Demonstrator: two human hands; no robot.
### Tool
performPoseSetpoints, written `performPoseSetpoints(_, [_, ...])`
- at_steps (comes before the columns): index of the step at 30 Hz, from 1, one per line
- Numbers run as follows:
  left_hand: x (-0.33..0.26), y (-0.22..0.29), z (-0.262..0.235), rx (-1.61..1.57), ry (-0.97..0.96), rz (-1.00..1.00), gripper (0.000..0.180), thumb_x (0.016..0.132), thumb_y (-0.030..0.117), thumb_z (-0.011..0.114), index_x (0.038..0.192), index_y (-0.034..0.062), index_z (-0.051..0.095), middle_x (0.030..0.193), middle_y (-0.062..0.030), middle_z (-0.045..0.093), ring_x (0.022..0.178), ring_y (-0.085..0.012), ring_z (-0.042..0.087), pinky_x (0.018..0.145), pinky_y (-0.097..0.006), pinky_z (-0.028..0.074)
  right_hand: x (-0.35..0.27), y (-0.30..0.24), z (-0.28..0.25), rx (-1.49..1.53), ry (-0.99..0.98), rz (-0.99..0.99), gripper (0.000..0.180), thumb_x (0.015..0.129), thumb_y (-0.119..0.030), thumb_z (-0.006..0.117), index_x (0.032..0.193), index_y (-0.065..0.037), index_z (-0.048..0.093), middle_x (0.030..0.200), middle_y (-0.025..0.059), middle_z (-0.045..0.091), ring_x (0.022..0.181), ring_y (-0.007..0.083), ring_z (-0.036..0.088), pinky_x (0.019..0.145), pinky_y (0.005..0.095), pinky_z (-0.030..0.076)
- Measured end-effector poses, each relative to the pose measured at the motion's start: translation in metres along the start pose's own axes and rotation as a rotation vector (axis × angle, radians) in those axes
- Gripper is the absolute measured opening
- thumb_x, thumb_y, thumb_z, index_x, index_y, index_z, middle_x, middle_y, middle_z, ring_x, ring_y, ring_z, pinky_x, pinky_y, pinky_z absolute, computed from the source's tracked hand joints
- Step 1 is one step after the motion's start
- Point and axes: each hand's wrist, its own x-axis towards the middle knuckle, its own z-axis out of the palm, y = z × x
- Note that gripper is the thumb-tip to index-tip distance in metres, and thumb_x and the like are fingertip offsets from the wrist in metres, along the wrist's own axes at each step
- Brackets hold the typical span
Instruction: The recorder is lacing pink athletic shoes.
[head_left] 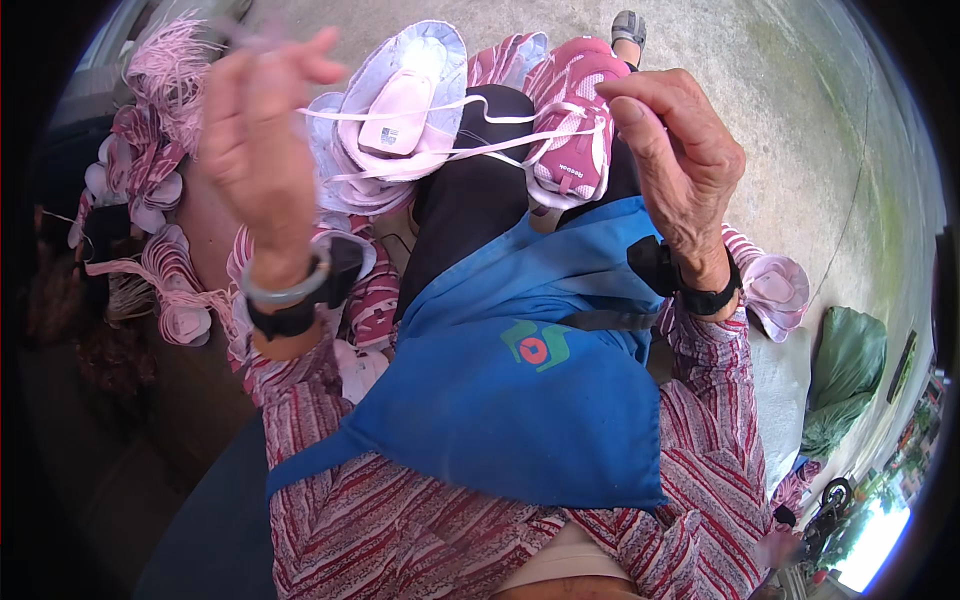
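Note:
Across my dark-trousered thighs lie two shoe uppers. One shows its pale lilac inner side [435, 60]; the other is a maroon and pink shoe upper [568, 150] with its laced side up. A pale pink shoelace [490, 150] runs in loose strands between them. My left hand [255, 140] is raised left of the pale upper, smeared by motion, so its grip does not show. Just right of the maroon upper, my right hand [690, 150] is closed, thumb near the curled forefinger; whatever it may pinch is too small to make out.
Bundles of pink uppers [150, 170] and a hank of pink laces [170, 75] are heaped at the left. A blue apron [500, 400] covers my lap. Another upper [775, 290] lies beyond my right forearm, near a green sack [848, 360]. A shod foot [628, 30] shows at the top.

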Motion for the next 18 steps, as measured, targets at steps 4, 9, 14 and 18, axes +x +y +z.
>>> performPoseSetpoints(4, [-0.035,-0.019,0.092,0.120,-0.224,-0.060,0.008,0.089,0.009,0.054,0.088,0.0011,0.055,0.072,-0.0100,0.057,0.065,-0.0173,0.059,0.056,-0.027,0.045,-0.008,-0.010,0.011,0.028,0.032,0.047,0.016,0.078,-0.003,0.065,0.094,-0.003,0.066,0.080,0.0057,0.061,0.071,0.0134,0.057,0.061,0.0245,0.045])
performPoseSetpoints(9, [-0.049,-0.025,0.110,0.205,-0.249,0.057,0.007,0.085,0.004,0.056,0.091,0.0010,0.054,0.077,-0.0130,0.054,0.068,-0.0276,0.057,0.058,-0.032,0.046,-0.015,0.003,0.016,0.008,0.089,0.079,0.019,0.076,-0.004,0.068,0.095,-0.002,0.065,0.081,0.0062,0.060,0.071,0.0123,0.057,0.061,0.0231,0.046])
performPoseSetpoints(14, [-0.054,-0.029,0.111,0.322,-0.291,0.209,0.009,0.089,0.007,0.054,0.094,-0.0001,0.054,0.076,-0.0100,0.055,0.066,-0.0212,0.056,0.058,-0.030,0.045,-0.010,0.003,0.018,-0.041,0.075,0.028,0.014,0.078,-0.004,0.066,0.091,-0.002,0.065,0.078,0.0073,0.060,0.072,0.0135,0.058,0.063,0.0233,0.045])
performPoseSetpoints(18, [-0.055,-0.036,0.095,0.142,-0.316,-0.090,0.017,0.094,0.013,0.046,0.098,-0.0001,0.055,0.078,-0.0046,0.057,0.071,-0.0110,0.054,0.063,-0.023,0.043,-0.002,0.013,-0.012,0.589,0.197,0.239,0.021,0.094,-0.014,0.047,0.096,0.002,0.060,0.090,0.0107,0.065,0.079,0.0195,0.061,0.077,0.0278,0.048])
